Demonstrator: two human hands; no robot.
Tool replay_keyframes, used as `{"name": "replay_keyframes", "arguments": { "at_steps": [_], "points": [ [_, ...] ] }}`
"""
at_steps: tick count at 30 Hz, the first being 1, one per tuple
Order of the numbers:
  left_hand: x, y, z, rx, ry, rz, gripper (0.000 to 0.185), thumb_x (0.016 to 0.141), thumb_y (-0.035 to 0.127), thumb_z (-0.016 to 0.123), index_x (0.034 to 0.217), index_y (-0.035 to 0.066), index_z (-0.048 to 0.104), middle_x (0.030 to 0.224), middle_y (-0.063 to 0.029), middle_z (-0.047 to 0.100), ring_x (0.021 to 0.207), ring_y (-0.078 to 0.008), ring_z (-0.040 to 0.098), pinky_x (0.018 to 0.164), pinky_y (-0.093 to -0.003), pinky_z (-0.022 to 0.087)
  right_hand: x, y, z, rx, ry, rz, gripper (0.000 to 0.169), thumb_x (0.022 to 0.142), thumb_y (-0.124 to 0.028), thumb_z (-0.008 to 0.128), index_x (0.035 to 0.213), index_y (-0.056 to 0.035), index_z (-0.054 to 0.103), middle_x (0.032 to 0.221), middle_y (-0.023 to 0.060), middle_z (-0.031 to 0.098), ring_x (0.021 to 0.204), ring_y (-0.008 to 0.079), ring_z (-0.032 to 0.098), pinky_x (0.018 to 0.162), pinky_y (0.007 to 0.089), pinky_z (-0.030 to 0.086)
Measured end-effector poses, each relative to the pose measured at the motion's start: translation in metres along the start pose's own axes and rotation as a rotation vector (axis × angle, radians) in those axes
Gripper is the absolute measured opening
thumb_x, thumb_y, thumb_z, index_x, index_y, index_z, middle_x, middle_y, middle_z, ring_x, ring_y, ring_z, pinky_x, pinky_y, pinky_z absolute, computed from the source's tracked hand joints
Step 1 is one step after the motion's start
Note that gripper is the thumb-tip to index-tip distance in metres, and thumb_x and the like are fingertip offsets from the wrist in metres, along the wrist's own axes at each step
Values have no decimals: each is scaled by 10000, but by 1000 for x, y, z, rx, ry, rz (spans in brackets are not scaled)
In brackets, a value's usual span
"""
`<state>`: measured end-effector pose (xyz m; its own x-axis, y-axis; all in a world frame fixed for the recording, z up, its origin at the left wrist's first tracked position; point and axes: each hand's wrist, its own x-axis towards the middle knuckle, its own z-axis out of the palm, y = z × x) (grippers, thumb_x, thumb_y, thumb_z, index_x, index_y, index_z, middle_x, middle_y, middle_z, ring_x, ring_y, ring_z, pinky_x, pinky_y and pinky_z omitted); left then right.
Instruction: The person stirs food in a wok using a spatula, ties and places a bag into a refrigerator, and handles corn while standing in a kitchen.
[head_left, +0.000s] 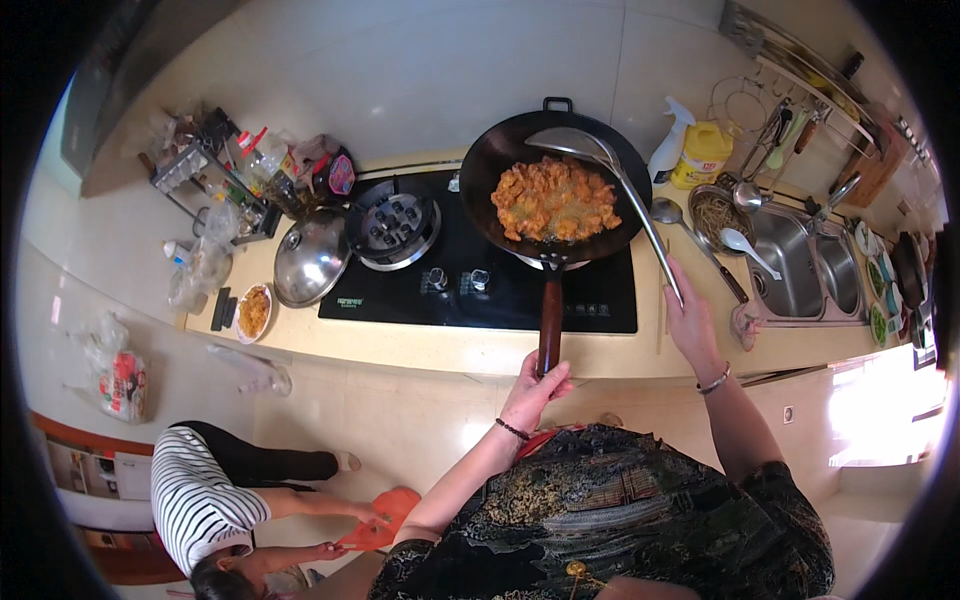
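My left hand (531, 397) is closed around the end of the brown wooden handle (550, 319) of a dark wok (480, 176). In the wok, browned fried pieces of food (556, 199) lie in bubbling oil. My right hand (693, 322) grips the long metal handle of a wok spatula (574, 140). Its broad head is tilted over the far side of the wok, beyond the food; whether it touches the wall there I cannot tell. The wok sits over the right burner of a black glass gas hob (480, 311).
A metal lid (312, 259) and a bowl of orange-brown food (253, 313) are left of the hob. Right are a ladle (697, 244), a strainer (716, 217), a sink (787, 277), a spray bottle (671, 142) and a yellow jug (703, 155). Another person (202, 495) bends at lower left, holding an orange bag (384, 519).
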<state>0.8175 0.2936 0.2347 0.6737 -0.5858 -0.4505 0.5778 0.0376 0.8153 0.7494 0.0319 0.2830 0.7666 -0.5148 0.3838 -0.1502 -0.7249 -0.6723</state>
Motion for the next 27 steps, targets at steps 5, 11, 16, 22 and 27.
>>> {"name": "replay_keyframes", "arguments": {
  "at_steps": [5,11,16,22,27],
  "points": [
    [2,-2,11,-94,1,25,379,892,300,568,1148,70,409,910,-68,581,766,-136,597,727,-289,505,14,12,10,-149,-64,-61,466,887,-151,507,1332,-227,391,764,206,575,666,366,580,578,425,442],
    [3,3,15,-190,61,49,348,930,376,468,1122,88,434,899,-67,594,748,-138,601,713,-293,507,3,28,8,-83,-81,-54,447,882,-155,521,1317,-182,420,800,203,590,692,365,589,604,416,456],
    [13,-7,9,-225,82,94,462,954,456,328,1064,54,525,920,-74,616,770,-168,614,713,-324,508,17,30,4,-55,-133,67,473,882,-220,518,1333,-232,378,864,205,611,685,375,598,606,437,481],
    [14,-10,10,-292,77,66,530,929,517,338,1051,47,551,944,-83,611,786,-183,606,721,-344,511,16,33,39,-135,-182,52,544,867,-236,525,1360,-224,295,929,209,608,677,390,589,599,480,470],
    [12,-15,10,-340,47,73,556,918,550,321,1093,63,524,971,-95,603,811,-205,603,738,-355,509,7,41,23,151,-368,183,505,887,-332,508,1329,-139,360,1008,200,603,811,358,601,721,406,483]
  ]
}}
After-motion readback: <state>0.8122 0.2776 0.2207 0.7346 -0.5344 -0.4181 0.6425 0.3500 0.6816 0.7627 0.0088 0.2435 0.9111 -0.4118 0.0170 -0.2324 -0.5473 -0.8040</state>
